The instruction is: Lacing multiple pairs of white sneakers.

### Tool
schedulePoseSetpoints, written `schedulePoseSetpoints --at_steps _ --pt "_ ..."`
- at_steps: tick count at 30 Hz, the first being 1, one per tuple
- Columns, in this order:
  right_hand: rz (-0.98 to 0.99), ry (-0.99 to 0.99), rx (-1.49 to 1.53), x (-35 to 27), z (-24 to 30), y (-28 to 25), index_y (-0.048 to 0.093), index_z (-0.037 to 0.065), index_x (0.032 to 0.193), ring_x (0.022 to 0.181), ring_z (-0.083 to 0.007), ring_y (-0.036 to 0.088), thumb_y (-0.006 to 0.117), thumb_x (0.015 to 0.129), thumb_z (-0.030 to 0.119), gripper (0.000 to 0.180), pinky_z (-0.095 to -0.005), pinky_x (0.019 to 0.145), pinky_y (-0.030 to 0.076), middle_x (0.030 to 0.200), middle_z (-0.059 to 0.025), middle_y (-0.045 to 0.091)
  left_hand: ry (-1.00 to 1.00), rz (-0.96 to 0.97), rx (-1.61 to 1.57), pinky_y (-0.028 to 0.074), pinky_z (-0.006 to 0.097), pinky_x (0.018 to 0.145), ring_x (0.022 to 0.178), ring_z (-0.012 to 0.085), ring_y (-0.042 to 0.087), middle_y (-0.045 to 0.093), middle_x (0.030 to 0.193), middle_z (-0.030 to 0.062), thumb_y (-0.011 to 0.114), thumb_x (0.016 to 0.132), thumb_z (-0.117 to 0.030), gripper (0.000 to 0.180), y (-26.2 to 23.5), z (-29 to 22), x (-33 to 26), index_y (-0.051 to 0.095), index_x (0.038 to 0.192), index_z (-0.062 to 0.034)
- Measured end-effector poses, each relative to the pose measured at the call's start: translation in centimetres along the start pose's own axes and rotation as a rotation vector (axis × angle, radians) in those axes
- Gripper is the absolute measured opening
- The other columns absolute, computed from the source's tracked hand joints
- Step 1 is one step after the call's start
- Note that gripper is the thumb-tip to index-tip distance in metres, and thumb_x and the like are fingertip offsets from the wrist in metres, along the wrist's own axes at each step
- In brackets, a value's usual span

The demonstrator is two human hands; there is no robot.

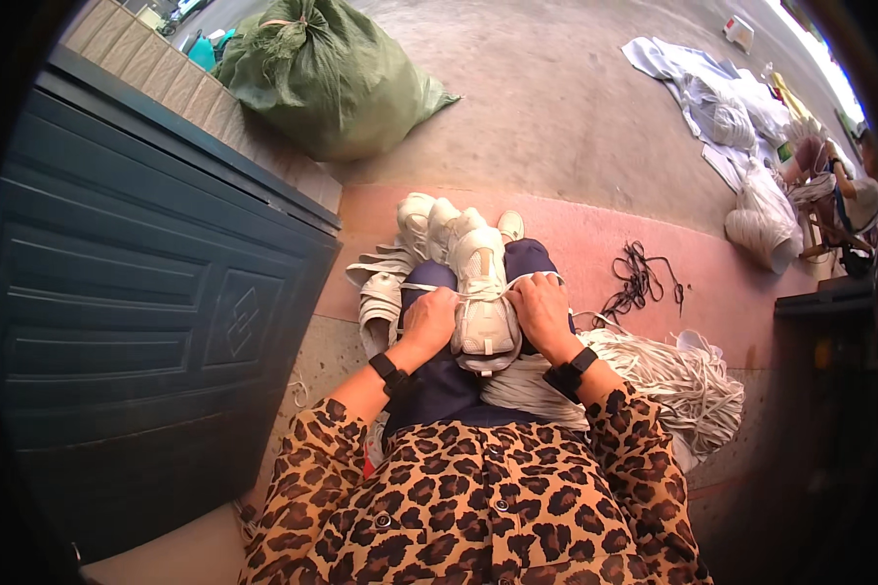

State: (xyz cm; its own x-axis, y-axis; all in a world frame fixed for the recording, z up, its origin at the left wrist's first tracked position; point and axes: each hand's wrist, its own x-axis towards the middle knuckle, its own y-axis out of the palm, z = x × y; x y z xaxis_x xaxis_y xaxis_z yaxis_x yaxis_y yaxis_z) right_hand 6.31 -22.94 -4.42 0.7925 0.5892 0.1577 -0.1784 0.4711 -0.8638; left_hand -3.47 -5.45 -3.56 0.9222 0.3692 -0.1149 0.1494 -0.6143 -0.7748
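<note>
A cream sneaker point(485, 330) rests on my lap between my knees, its heel toward me and its toe pointing away. Pale shoelaces point(470, 294) cross over its top and stretch out to both sides. My left hand point(429, 319) is closed on the lace at the shoe's left side. On the right side, my right hand point(541, 309) pinches the other lace, with a loose end trailing beyond the fingers. More cream sneakers point(418, 222) stand just past my knees, and others point(379, 304) lie stacked by my left leg.
A large heap of pale laces point(668, 385) lies by my right leg, with tangled black laces point(639, 275) beyond. A dark green door point(117, 322) stands at left. Farther off are a full green sack point(327, 83), white bundles point(761, 210) and a seated person point(854, 195).
</note>
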Motion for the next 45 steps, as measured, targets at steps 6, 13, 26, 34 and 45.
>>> schedulePoseSetpoints --at_steps 6,13,26,34,45 --pt "0.074 -0.02 -0.013 0.0 -0.3 0.2 0.064 0.006 0.073 0.085 -0.0273 0.051 0.057 0.078 0.025 0.021 -0.0402 0.07 0.039 0.082 -0.0091 0.057 0.241 -0.054 0.235 0.043 0.044 0.064 0.074 0.0331 0.055 0.059 0.073 0.0152 0.053 0.081 -0.018 0.018 0.7 -0.6 0.7 0.056 0.072 -0.003" --pt "0.172 -0.102 0.015 -0.6 0.7 -1.5 0.063 0.004 0.08 0.084 -0.0317 0.051 0.057 0.077 0.033 0.03 -0.045 0.07 0.039 0.083 -0.015 0.056 0.259 -0.166 0.348 0.038 0.04 0.068 0.082 0.0266 0.051 0.061 0.077 0.0078 0.065 0.072 -0.028 0.022 -0.8 -2.1 -0.3 0.061 0.077 -0.0068" --pt "0.065 -0.141 0.222 -0.8 -0.9 0.1 0.065 0.005 0.076 0.074 -0.0307 0.054 0.055 0.076 0.015 0.013 -0.0424 0.066 0.042 0.074 -0.0129 0.059 0.275 -0.111 0.145 0.045 0.038 0.072 0.091 0.0268 0.054 0.064 0.089 0.0089 0.06 0.074 -0.015 0.014 -1.0 -4.0 1.3 0.061 0.083 -0.0037" --pt "0.018 -0.113 0.347 -1.2 0.0 0.4 0.062 0.003 0.078 0.071 -0.0319 0.054 0.056 0.073 0.01 0.011 -0.0421 0.066 0.043 0.073 -0.0127 0.06 0.055 0.599 0.012 0.045 0.033 0.044 0.048 0.0201 0.057 0.06 0.065 0.0147 0.06 0.069 -0.005 0.046 1.8 -7.6 9.1 0.049 0.112 0.0067" --pt "0.246 -0.525 -0.247 1.0 0.9 -2.3 0.058 0.008 0.08 0.089 -0.0203 0.049 0.055 0.071 0.013 0.011 -0.035 0.07 0.037 0.082 -0.0073 0.054 -0.426 0.603 -0.773 0.029 0.018 0.031 0.037 0.0046 0.043 0.059 0.063 0.006 0.06 0.075 -0.005 0.044 -3.7 -7.3 9.5 0.042 0.115 -0.0003"
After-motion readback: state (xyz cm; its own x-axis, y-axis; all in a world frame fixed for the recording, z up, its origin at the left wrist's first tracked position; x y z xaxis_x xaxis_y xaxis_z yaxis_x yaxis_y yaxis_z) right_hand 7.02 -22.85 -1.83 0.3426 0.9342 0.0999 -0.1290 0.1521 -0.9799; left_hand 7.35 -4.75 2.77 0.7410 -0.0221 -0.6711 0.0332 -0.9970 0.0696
